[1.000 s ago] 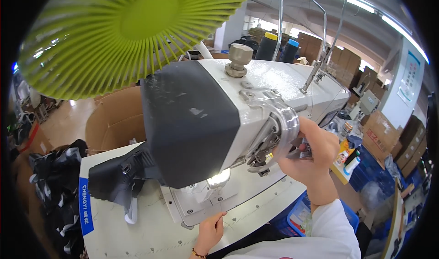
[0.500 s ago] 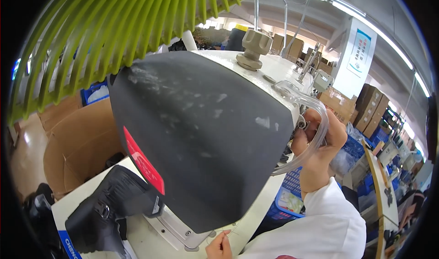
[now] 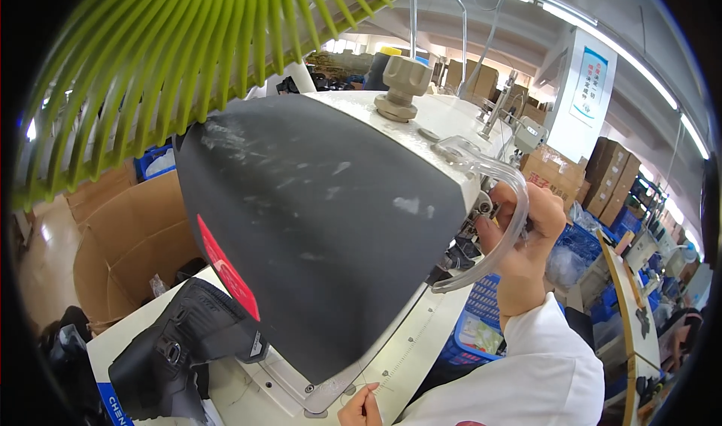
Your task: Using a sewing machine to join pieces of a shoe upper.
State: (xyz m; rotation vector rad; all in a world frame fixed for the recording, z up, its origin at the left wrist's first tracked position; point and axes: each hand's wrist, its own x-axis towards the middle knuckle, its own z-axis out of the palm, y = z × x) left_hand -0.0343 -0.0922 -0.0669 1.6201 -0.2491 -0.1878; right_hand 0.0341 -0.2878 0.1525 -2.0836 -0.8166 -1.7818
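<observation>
My right hand (image 3: 530, 219) is raised at the right end of a sewing machine, behind its clear plastic guard (image 3: 508, 242). Its fingers are curled close to small metal parts (image 3: 483, 206); whatever they pinch is hidden. Low in the middle, partly cut off by the lower edge, my left hand (image 3: 361, 409) rests over the pale table (image 3: 410, 343) with thumb and finger pressed together. A dark grey machine cover (image 3: 323, 223) with a red label (image 3: 226, 272) blocks much of the view. Black material (image 3: 453, 257) shows beneath the machine's end.
A green fan grille (image 3: 188, 57) fills the upper left. A beige knob (image 3: 404, 80) tops the machine. Black strapped gear with a buckle (image 3: 177, 343) lies at the table's left, beside a large cardboard box (image 3: 124, 238). Below my right arm stands a blue basket (image 3: 462, 343).
The view has shifted slightly, so the machine sits further left. My right fingers have drawn a little down and away from the metal parts. My left hand stays nearly still.
</observation>
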